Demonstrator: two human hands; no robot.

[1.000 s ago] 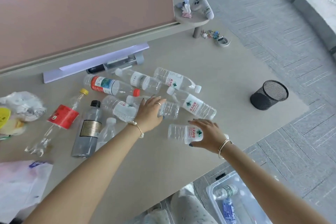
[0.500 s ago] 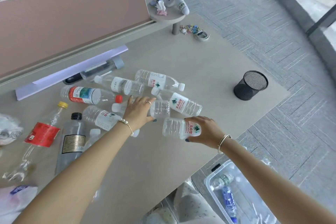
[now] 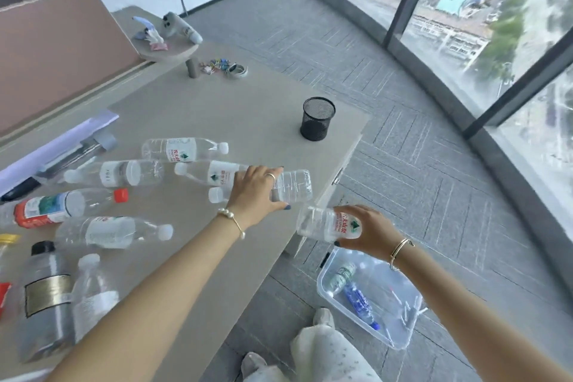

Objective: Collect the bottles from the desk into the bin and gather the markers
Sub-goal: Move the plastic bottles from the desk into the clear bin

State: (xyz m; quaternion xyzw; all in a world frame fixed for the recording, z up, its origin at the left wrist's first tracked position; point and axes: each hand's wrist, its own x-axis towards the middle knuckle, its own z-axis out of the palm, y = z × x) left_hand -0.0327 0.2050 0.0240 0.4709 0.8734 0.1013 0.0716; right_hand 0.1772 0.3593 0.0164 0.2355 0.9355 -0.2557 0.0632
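My right hand grips a clear water bottle with a red-and-green label, held in the air past the desk's right edge, above the clear plastic bin on the floor. My left hand is closed around another clear bottle lying near the desk edge. Several more bottles lie on the desk, among them a red-capped one and a dark grey black-capped one. Two bottles lie in the bin.
A black mesh pen cup stands near the desk's right edge. Binder clips lie by a small raised shelf. A pink partition bounds the back. Grey carpet and glass walls lie to the right; my knees show below.
My right hand has lifted its bottle off the desk and carried it right, out over the bin. My left hand has closed on the bottle by the desk edge. The view swung right.
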